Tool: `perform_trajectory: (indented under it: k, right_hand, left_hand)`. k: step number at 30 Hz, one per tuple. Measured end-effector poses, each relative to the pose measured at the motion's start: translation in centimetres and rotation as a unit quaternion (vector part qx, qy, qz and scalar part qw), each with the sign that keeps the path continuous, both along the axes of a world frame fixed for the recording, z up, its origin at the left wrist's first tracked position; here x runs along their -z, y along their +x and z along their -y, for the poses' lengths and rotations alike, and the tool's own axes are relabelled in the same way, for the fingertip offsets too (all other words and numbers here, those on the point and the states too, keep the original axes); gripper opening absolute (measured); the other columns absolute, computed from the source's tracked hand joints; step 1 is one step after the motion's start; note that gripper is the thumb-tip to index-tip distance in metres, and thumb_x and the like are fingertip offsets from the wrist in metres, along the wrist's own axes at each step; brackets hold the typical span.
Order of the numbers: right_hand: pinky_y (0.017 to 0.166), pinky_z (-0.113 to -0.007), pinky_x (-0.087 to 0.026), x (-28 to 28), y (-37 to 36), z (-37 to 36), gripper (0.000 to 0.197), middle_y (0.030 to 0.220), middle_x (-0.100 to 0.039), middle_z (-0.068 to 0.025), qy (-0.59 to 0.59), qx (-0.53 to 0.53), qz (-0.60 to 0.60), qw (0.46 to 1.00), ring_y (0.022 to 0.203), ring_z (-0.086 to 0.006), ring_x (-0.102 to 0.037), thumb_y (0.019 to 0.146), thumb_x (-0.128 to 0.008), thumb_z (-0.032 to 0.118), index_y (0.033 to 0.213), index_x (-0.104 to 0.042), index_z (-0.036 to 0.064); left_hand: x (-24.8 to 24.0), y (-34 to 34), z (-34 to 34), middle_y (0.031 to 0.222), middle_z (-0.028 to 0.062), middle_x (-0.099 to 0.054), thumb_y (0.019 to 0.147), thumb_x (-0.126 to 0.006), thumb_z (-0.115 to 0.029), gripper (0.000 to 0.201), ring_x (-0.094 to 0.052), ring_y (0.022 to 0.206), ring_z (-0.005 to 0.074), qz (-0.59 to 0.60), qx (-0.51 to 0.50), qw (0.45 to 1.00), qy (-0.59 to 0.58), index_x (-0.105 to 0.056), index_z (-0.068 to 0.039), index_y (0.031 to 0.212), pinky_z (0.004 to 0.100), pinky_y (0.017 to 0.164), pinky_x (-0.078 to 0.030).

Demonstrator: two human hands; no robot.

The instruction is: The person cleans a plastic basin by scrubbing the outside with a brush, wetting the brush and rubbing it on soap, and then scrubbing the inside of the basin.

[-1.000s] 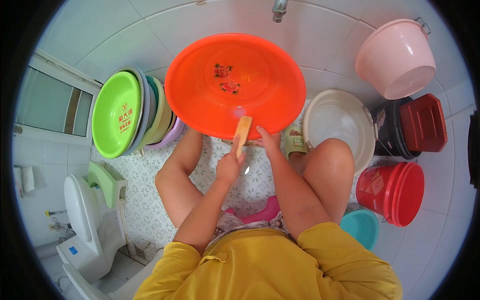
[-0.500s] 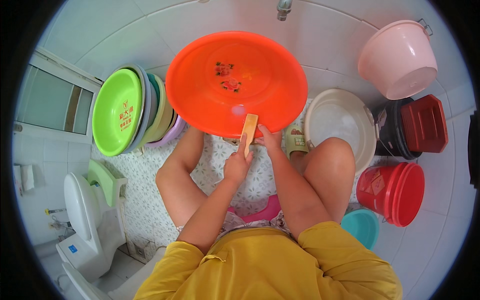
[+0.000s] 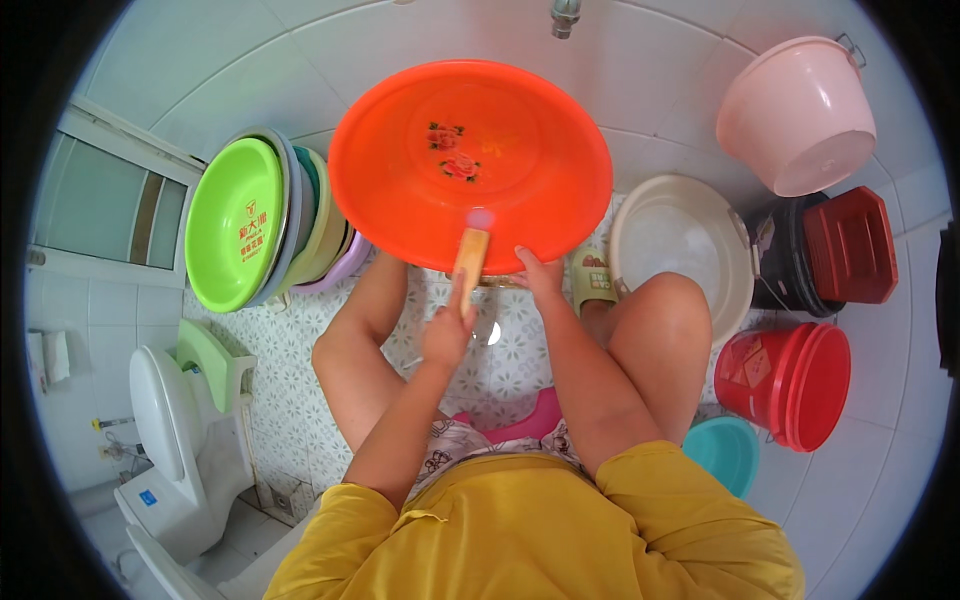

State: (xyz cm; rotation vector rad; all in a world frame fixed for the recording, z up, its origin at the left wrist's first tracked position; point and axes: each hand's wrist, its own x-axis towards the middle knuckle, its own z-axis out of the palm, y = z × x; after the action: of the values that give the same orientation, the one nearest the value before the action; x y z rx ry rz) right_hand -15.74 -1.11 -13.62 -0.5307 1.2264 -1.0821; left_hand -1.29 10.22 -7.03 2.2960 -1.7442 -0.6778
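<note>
A large orange basin [image 3: 400,190] with printed red flowers stands tilted in front of me, its inside facing me. My left hand [image 3: 448,335] is closed round the handle of a pale wooden brush [image 3: 474,252]. The brush's flat back is toward me, over the near inner wall of the basin; its bristles are hidden. At the basin's near rim, to the right of the brush, my right hand [image 3: 541,276] grips the edge, with the thumb inside and the fingers underneath.
Stacked basins, a green one [image 3: 235,225] foremost, lean at the left above a toilet [image 3: 160,410]. A beige basin [image 3: 680,235], a pink bucket [image 3: 800,120], a red bucket [image 3: 780,385] and a teal basin [image 3: 722,455] stand at the right. A tap [image 3: 565,18] juts from the far wall.
My left hand has moved the brush left and slightly toward me along the near wall of the basin. My right hand keeps its hold, and the basin has barely shifted.
</note>
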Motion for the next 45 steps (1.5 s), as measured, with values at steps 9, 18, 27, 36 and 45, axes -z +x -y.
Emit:
perform_trajectory:
  k: [9,18,27,36,45]
  right_hand:
    - [0.043,-0.03,-0.054,-0.3,0.3,-0.2,0.033,0.086,-0.063,-0.0131,-0.018,0.064,0.024,0.997,0.055,-0.021,-0.062,0.074,-0.07,0.01,0.103,-0.056,-0.0015]
    - [0.057,-0.035,-0.056,0.1,-0.4,0.0,0.046,0.103,-0.059,-0.0103,0.004,-0.012,-0.004,1.0,0.075,-0.0231,-0.064,0.078,-0.068,0.014,0.116,-0.043,0.0089]
    - [0.049,-0.033,-0.054,-0.6,-1.5,0.8,0.033,0.089,-0.065,-0.0133,-0.043,0.081,-0.078,0.993,0.067,-0.0242,-0.065,0.071,-0.071,0.01,0.099,-0.06,-0.0045]
    - [0.07,-0.031,-0.05,-5.6,-1.7,1.3,0.026,0.085,-0.069,-0.0119,-0.143,0.068,-0.371,0.915,0.076,-0.0173,-0.065,0.068,-0.072,0.011,0.087,-0.065,-0.0046]
    - [0.069,-0.026,-0.052,-2.0,0.4,-0.5,0.035,0.104,-0.062,-0.0088,-0.063,-0.02,-0.081,0.995,0.087,-0.0154,-0.061,0.079,-0.069,0.014,0.109,-0.056,0.0007]
  left_hand:
    - [1.5,-0.7,-0.8,0.076,0.026,-0.061,0.088,-0.053,-0.029,0.067,-0.06,0.07,0.042,-0.024,0.014,0.999,-0.03,-0.016,-0.028,0.144,0.0484,0.063,-0.048]
    - [-1.5,3.2,1.0,0.077,0.025,-0.062,0.087,-0.053,-0.031,0.067,-0.061,0.071,0.0414,0.015,-0.028,0.999,-0.025,-0.017,-0.03,0.143,0.0481,0.067,-0.048]
    - [-1.2,-3.3,3.3,0.082,0.0244,-0.063,0.086,-0.05,-0.038,0.068,-0.062,0.077,0.0411,-0.104,0.027,0.993,0.046,-0.015,-0.026,0.144,0.0476,0.074,-0.049]
    - [-0.5,3.9,4.9,0.085,0.024,-0.063,0.087,-0.052,-0.039,0.067,-0.061,0.075,0.0422,0.049,-0.05,0.997,0.015,-0.015,-0.03,0.142,0.0504,0.069,-0.048]
    - [-0.4,1.5,5.0,0.088,0.0254,-0.063,0.087,-0.051,-0.039,0.067,-0.061,0.078,0.0438,-0.054,-0.034,0.997,0.04,-0.015,-0.028,0.143,0.0506,0.073,-0.048]
